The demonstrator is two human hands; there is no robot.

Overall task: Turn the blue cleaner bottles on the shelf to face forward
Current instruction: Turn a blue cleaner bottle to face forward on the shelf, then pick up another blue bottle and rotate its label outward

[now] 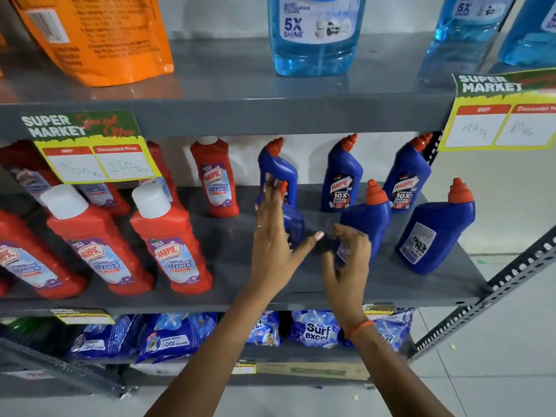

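Observation:
Several blue cleaner bottles with red caps stand on the right half of the grey middle shelf point(391, 284). In the back row, two bottles point(341, 176) point(406, 179) show their front labels, and the left one point(276, 167) is turned aside. My left hand point(270, 239) is spread flat with its fingers apart, in front of the front-left blue bottle point(294, 224), which it mostly hides. My right hand point(346, 260) curls around the lower part of the front-middle blue bottle point(367, 218). The front-right bottle point(436, 233) shows its back label.
Red bathroom cleaner bottles point(171, 245) fill the shelf's left half. Price tags point(93, 152) point(505, 115) hang from the upper shelf edge. Light blue liquid bottles point(313, 34) and an orange pouch point(99, 37) stand above. Detergent packets point(316, 329) lie below. A perforated steel upright point(481, 305) borders the right.

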